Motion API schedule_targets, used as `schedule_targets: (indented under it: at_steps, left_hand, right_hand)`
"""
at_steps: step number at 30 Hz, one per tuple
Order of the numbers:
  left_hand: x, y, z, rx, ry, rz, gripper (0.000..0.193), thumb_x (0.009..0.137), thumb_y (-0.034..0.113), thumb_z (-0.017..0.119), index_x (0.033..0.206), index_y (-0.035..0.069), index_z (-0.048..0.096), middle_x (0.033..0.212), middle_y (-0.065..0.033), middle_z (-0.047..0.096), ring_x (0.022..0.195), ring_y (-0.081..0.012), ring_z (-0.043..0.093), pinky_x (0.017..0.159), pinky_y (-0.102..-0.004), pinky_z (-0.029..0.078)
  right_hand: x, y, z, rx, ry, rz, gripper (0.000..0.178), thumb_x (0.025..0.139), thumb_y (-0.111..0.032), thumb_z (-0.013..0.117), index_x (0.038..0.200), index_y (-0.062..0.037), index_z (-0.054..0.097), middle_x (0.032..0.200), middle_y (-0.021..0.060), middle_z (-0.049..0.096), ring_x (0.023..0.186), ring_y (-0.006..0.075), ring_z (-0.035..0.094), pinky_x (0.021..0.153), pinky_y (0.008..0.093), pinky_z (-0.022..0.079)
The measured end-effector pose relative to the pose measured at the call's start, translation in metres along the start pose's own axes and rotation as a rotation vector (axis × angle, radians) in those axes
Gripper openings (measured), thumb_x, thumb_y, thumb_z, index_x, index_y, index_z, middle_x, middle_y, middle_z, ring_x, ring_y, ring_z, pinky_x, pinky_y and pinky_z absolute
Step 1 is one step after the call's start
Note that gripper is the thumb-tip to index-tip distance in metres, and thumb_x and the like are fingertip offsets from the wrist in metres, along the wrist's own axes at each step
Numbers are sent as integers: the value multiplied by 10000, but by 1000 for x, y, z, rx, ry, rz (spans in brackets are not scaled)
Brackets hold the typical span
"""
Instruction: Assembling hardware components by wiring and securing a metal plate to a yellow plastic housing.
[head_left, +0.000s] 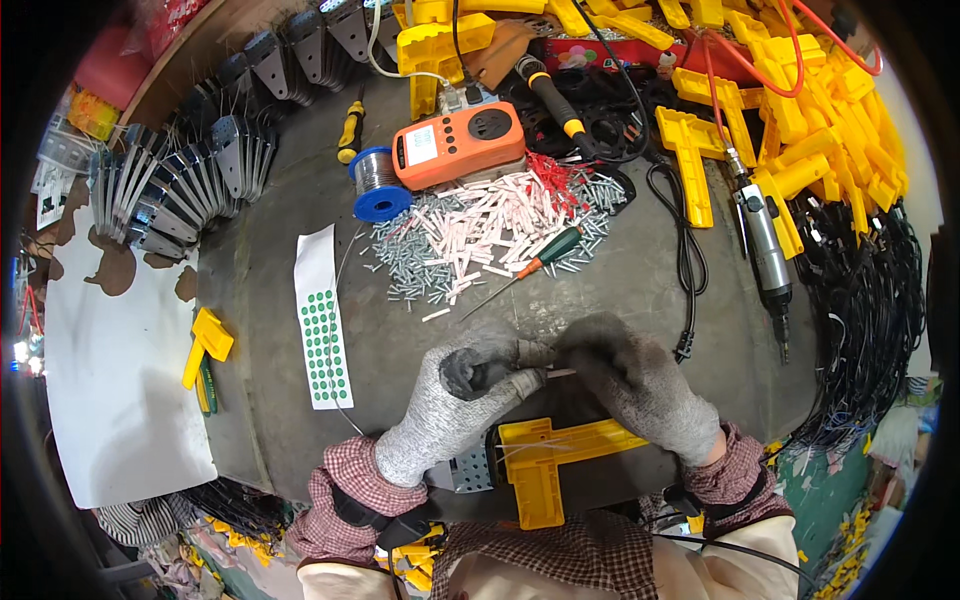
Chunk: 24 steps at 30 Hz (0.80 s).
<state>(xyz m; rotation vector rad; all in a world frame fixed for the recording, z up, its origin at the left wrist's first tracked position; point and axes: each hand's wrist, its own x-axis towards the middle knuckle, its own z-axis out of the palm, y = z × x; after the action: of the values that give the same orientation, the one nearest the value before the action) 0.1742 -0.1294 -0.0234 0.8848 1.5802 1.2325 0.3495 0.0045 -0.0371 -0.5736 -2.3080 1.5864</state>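
Over the near middle of the work surface, my two grey-gloved hands meet, fingers closed and tips almost touching. My left hand [470,380] pinches one end of a small pale, thin stick-like piece [562,373]. Dark, worn fingertips of my right hand [635,380] close at its other end; what lies inside them is hidden. Just below the hands rests a yellow T-shaped plastic housing [534,490], thin wire ends lying across it. Left of the housing, a perforated metal plate [472,470] shows partly beneath my left wrist.
Beyond the hands lie heaped pale sticks and screws [480,235], a green-handled screwdriver [552,252], a solder spool [378,185] and an orange meter [458,145]. A sticker strip [320,330] is at left, a power screwdriver [765,240] at right. Yellow housings [820,130] and black cables [865,310] crowd the right.
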Motion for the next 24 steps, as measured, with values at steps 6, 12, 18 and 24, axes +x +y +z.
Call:
schedule_targets:
  at_steps: [6, 12, 18, 24]
  left_hand:
    - [-1, -9, 8, 190, -43, 288, 222, 884, 55, 756, 1075, -11, 664, 1084, -98, 694, 980, -177, 668, 865, -309, 530]
    - [-2, -23, -12, 226, -150, 49, 258, 989, 236, 659, 1049, -9, 604, 967, -99, 616, 915, -186, 617, 851, -318, 492]
    - [1, -18, -5, 232, 21, 172, 229, 1005, 200, 619, 1051, -22, 645, 949, -119, 677, 859, -162, 631, 777, -322, 504]
    - [-34, -14, -37, 191, 414, 165, 229, 992, 240, 673, 1075, 34, 617, 854, -44, 664, 711, -108, 616, 605, -248, 485]
  right_hand:
    - [-1, -7, 2, 124, -66, -48, 344, 986, 36, 440, 1303, -7, 566, 1353, 202, 552, 1270, 292, 550, 1055, 371, 436]
    - [-3, 6, 0, 96, -97, -45, 329, 983, -34, 472, 1292, -19, 582, 1196, 224, 638, 1100, 373, 650, 939, 423, 517]
    - [2, -10, 11, -213, -147, -75, 273, 944, -61, 578, 1214, -38, 609, 1130, 175, 663, 1000, 360, 684, 852, 433, 560]
    - [-20, 31, -35, -434, -104, -113, 387, 924, -50, 627, 1307, -55, 579, 1190, 176, 661, 971, 337, 699, 818, 409, 569]
